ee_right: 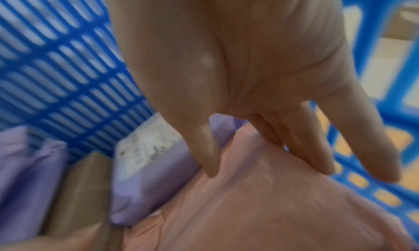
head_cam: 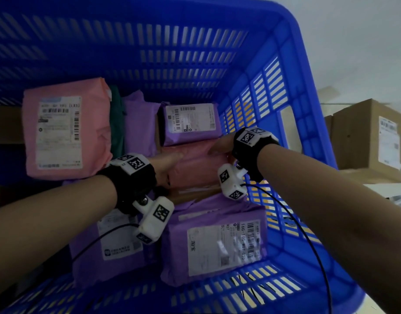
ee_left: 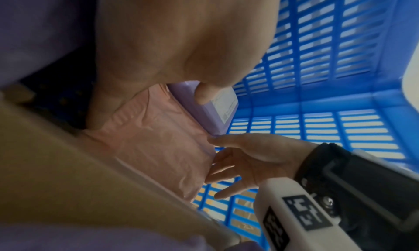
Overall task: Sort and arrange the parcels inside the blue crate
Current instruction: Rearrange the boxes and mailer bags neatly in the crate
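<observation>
Head: pink parcel clasped between left hand, right hand fingers.

Inside the blue slatted plastic crate lie a large labelled pink plastic parcel at back left, a small labelled purple parcel at back right, a plain pink plastic parcel touching its near side, and, in front, a front-left purple parcel beside a front-right purple parcel, labels up.

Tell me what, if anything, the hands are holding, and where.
The pink parcel: left hand at its left end, right hand at its right end.
</observation>
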Demonstrator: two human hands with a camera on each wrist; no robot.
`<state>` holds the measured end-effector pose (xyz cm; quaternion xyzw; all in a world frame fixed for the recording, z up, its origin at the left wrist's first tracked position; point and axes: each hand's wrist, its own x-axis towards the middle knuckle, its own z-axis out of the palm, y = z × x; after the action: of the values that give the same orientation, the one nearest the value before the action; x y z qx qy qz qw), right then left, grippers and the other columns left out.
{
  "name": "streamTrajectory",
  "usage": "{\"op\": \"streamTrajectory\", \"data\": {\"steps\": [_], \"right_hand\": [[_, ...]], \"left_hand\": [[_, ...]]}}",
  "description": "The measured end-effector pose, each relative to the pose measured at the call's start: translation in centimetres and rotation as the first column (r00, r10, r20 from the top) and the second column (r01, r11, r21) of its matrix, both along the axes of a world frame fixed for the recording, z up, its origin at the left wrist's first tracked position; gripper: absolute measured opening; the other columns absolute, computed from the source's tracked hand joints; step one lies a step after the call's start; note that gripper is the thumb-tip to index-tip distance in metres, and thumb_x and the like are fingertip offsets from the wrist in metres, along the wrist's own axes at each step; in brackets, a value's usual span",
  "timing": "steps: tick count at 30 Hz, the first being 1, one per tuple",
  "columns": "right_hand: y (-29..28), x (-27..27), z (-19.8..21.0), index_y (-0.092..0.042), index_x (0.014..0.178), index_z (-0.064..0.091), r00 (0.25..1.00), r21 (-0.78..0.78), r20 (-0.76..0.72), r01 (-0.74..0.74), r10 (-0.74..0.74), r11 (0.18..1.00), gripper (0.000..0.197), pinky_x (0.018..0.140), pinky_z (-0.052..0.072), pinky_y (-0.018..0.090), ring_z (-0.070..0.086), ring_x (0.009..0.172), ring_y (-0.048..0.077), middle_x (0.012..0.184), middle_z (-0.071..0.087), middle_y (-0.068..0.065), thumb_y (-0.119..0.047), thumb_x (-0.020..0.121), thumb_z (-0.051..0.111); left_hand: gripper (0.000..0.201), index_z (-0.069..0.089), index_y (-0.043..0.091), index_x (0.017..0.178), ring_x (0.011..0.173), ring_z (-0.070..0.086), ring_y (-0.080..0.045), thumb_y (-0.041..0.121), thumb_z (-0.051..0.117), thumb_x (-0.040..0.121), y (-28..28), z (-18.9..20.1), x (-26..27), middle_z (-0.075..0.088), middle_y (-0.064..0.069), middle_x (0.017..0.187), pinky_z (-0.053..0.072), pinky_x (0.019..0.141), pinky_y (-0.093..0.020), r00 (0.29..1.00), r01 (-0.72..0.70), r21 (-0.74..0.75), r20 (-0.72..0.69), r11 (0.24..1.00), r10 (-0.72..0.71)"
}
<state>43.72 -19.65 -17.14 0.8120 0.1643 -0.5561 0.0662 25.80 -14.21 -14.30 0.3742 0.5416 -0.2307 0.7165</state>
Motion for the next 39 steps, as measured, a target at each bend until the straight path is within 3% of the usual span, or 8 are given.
{"op": "streamTrajectory", "data": {"steps": [9,14,19,23,27,31,35,39], "right_hand": [[1.5,0.0,5.3,-0.022,0.114,0.064,0.765,-0.027,0.346,-0.571,0.543,0.821,0.034,0.095,0.050,0.038,0.059,0.110,0.026,0.124,0.060,0.001,-0.039,0.085,0.065],[1.3,0.3,7.9,-0.015,0.053,0.061,0.832,0.063,0.404,-0.441,0.381,0.895,0.038,0.084,0.057,0.039,0.068,0.092,0.032,0.104,0.071,0.015,-0.045,0.076,0.069],[0.8,-1.1,13.5,-0.001,0.121,0.059,0.877,0.208,0.393,-0.378,0.277,0.902,0.040,0.029,0.034,0.008,0.062,0.090,0.032,0.089,0.058,0.012,-0.026,0.090,0.060],[-0.1,-1.7,16.5,-0.006,0.089,0.058,0.888,0.343,0.435,-0.317,0.149,0.884,0.022,0.035,0.038,0.011,0.058,0.087,0.031,0.127,0.057,0.020,-0.027,0.094,0.053],[-1.6,-1.8,17.6,-0.004,0.078,0.052,0.935,0.580,0.312,-0.047,-0.168,0.813,0.023,0.042,0.046,0.015,0.062,0.058,0.016,0.074,0.067,0.007,-0.023,0.091,0.055],[-2.8,-1.9,18.4,-0.010,0.096,0.054,0.928,0.759,0.091,0.171,-0.362,0.629,0.013,0.085,0.056,0.034,0.059,0.084,0.022,0.096,0.059,0.009,-0.022,0.091,0.056],[-3.6,-2.6,19.8,-0.008,0.092,0.054,0.857,0.809,-0.163,0.400,-0.489,0.431,0.016,0.054,0.047,0.020,0.052,0.062,0.014,0.074,0.052,0.003,-0.024,0.094,0.051],[-3.7,-2.3,20.4,-0.010,0.069,0.051,0.817,0.787,-0.295,0.502,-0.496,0.359,0.041,0.067,0.043,0.029,0.053,0.068,0.019,0.071,0.053,0.006,-0.039,0.096,0.042]], "left_hand": [[0.032,0.047,0.010,0.113,0.081,0.054,-0.025,0.036,0.040,0.097,0.6,2.3,-0.1,0.055,-0.012,0.094,0.042,0.068,-0.031,0.998,-0.020,0.005,0.057,1.000,0.020],[0.053,0.043,-0.001,0.131,0.083,0.053,-0.025,0.039,0.041,0.097,1.1,4.2,-1.0,0.052,-0.017,0.117,0.041,0.084,-0.034,0.992,-0.050,0.043,0.117,0.998,0.045],[0.069,0.022,-0.002,0.146,0.129,0.042,-0.033,0.043,0.042,0.097,1.3,6.8,-1.7,0.032,-0.022,0.148,0.037,0.099,-0.037,0.971,-0.148,0.071,0.201,0.986,0.132],[0.085,0.017,-0.008,0.147,0.135,0.037,-0.039,0.053,0.042,0.093,1.7,8.1,-2.6,0.030,-0.025,0.149,0.034,0.107,-0.045,0.949,-0.210,0.073,0.255,0.975,0.185],[0.082,0.028,-0.007,0.142,0.119,0.047,-0.034,0.058,0.035,0.093,2.2,9.1,-3.3,0.045,-0.022,0.133,0.039,0.094,-0.046,0.920,-0.279,0.118,0.317,0.953,0.230],[0.079,0.038,0.003,0.141,0.111,0.050,-0.032,0.064,0.023,0.093,2.9,9.9,-4.0,0.046,-0.022,0.138,0.041,0.091,-0.046,0.877,-0.369,0.162,0.388,0.915,0.284],[0.076,0.043,0.012,0.137,0.111,0.054,-0.035,0.068,0.020,0.091,3.4,11.1,-4.7,0.051,-0.021,0.129,0.043,0.088,-0.047,0.837,-0.440,0.184,0.439,0.879,0.327],[0.048,0.057,0.009,0.108,0.094,0.058,-0.029,0.048,0.032,0.097,3.2,12.6,-5.5,0.056,-0.016,0.118,0.048,0.083,-0.043,0.834,-0.461,0.248,0.450,0.852,0.320]]}}
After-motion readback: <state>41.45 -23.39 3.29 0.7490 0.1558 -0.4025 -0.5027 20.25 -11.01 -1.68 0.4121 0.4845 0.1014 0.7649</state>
